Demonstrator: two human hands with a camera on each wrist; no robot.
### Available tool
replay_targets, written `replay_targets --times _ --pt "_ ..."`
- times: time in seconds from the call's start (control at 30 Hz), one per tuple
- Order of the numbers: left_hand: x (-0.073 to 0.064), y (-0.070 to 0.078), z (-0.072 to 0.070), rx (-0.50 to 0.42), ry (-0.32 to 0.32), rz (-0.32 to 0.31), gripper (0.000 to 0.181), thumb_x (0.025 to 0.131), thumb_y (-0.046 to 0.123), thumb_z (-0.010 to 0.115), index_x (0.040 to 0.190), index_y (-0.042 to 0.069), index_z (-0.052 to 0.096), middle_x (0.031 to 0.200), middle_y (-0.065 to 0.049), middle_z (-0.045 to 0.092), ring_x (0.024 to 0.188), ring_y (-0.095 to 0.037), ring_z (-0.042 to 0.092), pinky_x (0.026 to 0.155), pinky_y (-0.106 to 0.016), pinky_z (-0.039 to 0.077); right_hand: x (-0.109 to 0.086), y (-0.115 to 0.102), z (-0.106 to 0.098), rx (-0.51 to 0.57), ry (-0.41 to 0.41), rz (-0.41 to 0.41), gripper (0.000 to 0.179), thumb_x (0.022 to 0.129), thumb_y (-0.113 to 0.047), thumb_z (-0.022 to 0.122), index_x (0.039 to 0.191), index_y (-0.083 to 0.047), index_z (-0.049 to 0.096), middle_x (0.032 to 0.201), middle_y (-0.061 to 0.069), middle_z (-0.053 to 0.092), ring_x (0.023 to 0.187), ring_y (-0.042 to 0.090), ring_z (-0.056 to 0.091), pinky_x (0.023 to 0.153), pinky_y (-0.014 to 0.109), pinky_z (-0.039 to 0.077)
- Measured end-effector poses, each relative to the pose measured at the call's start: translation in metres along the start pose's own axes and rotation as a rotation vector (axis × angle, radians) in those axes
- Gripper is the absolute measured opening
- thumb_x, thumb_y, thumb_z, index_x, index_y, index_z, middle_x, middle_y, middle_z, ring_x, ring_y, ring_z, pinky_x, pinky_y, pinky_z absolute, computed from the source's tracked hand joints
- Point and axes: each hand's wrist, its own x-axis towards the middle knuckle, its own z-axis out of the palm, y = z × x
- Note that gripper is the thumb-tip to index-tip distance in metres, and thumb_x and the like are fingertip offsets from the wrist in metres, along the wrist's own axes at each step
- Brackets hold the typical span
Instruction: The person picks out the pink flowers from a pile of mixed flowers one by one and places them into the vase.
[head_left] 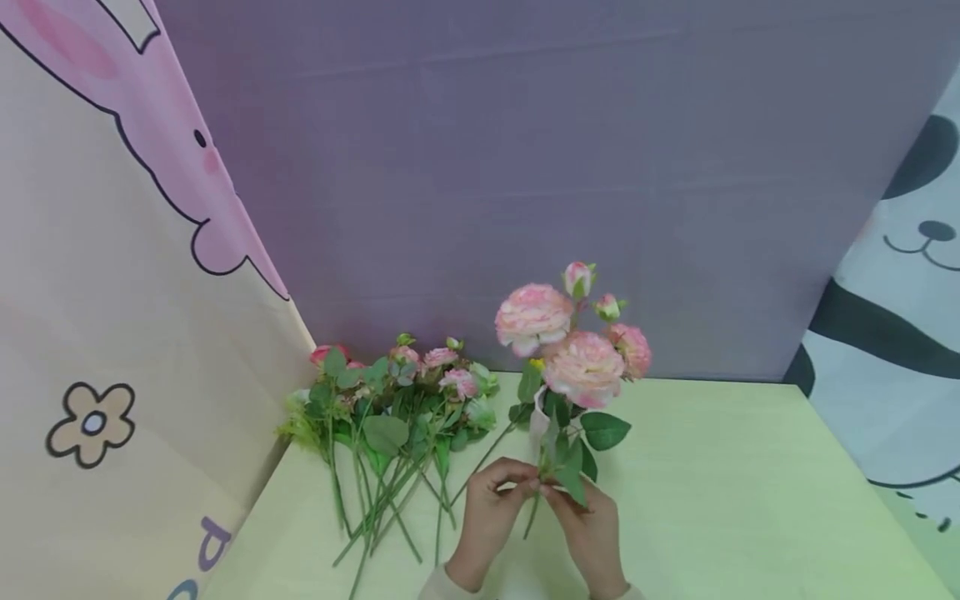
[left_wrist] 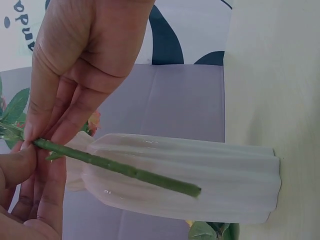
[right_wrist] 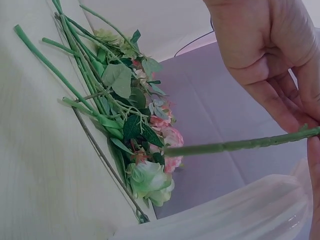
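Between both hands stands a spray of pink roses (head_left: 582, 368), with large ruffled blooms, small buds and dark green leaves. My left hand (head_left: 491, 508) pinches its green stem (left_wrist: 117, 167) between thumb and fingers. The right hand (head_left: 588, 529) pinches the same stem from the other side, beside a leaf, and the fingertips of both hands nearly meet. Below them the cut end of the stem hangs free. A white fluted vase (left_wrist: 185, 175) stands upright on the table behind the stem, mostly hidden in the head view by leaves and hands.
Left on the pale table (head_left: 720, 483) lies a pile of flower stems (head_left: 386, 492), their leaves and pink and white-green blooms toward the back. A thin brown stem (right_wrist: 107, 162) lies at the pile's edge, near the vase. A grey-purple cloth (head_left: 570, 150) hangs behind the table.
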Motion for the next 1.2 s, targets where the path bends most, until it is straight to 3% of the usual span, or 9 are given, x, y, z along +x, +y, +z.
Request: replay_targets --times 0.17,0.33,0.53,0.67,0.83,1.07,1.2 --pt "0.004 -0.014 -0.002 -0.034 -0.011 -0.006 0.009 0.079 -0.002 0.071 0.087 -0.005 0.070 0.086 -0.018 0.068 0.074 -0.007 0.065 0.066 -0.029 0.058 0.003 -0.004 0.005 0.033 0.016 0.055 0.019 0.076 0.006 0.073 0.093 -0.001 0.070 0.089 -0.001 0.071 0.082 0.005 0.065 0.068 0.025 0.057" --pt "0.007 -0.027 -0.002 -0.050 0.008 -0.033 0.010 0.079 0.003 0.073 0.087 -0.002 0.072 0.086 -0.015 0.068 0.071 -0.008 0.066 0.063 -0.029 0.058 0.003 -0.007 0.006 0.095 -0.004 0.037 0.018 0.075 0.008 0.072 0.092 0.002 0.069 0.088 0.001 0.070 0.081 0.007 0.066 0.066 0.028 0.058" --pt "0.006 -0.026 -0.005 -0.044 -0.001 -0.007 0.013 0.080 0.005 0.073 0.089 -0.003 0.071 0.086 -0.015 0.068 0.070 -0.008 0.065 0.063 -0.029 0.058 0.006 -0.008 0.006 0.090 -0.013 -0.009 0.016 0.075 0.013 0.070 0.088 0.004 0.068 0.087 -0.001 0.069 0.083 0.004 0.065 0.065 0.025 0.057" --pt "0.006 -0.018 -0.010 -0.033 -0.032 -0.014 0.012 0.082 0.004 0.071 0.091 -0.003 0.070 0.090 -0.017 0.068 0.073 -0.010 0.066 0.064 -0.029 0.058 0.010 -0.012 0.007 0.084 -0.019 0.005 0.014 0.075 0.012 0.070 0.087 0.004 0.068 0.086 0.001 0.070 0.083 0.005 0.065 0.067 0.025 0.057" --pt "0.008 -0.008 -0.024 0.033 -0.010 -0.048 0.012 0.083 0.000 0.069 0.094 -0.005 0.069 0.093 -0.021 0.068 0.075 -0.007 0.065 0.066 -0.025 0.057 0.020 -0.019 0.005 0.081 -0.038 0.049 0.011 0.077 0.008 0.071 0.087 0.005 0.068 0.083 -0.002 0.070 0.079 0.006 0.066 0.067 0.024 0.057" --pt "0.011 -0.032 -0.055 0.120 0.040 -0.099 0.015 0.083 0.005 0.070 0.097 -0.002 0.069 0.095 -0.019 0.069 0.075 -0.005 0.063 0.066 -0.020 0.055 0.038 -0.026 -0.001 0.041 -0.094 0.030 0.012 0.078 0.008 0.070 0.089 0.005 0.067 0.081 0.008 0.070 0.075 0.003 0.065 0.066 0.024 0.057" --pt "0.009 -0.039 -0.071 0.173 0.064 -0.112 0.015 0.084 0.008 0.070 0.097 0.000 0.070 0.097 -0.016 0.069 0.078 -0.010 0.064 0.067 -0.021 0.055 0.048 -0.029 -0.006 -0.018 -0.121 -0.002 0.011 0.079 0.004 0.070 0.090 0.002 0.068 0.083 0.014 0.070 0.075 0.003 0.064 0.066 0.023 0.057"
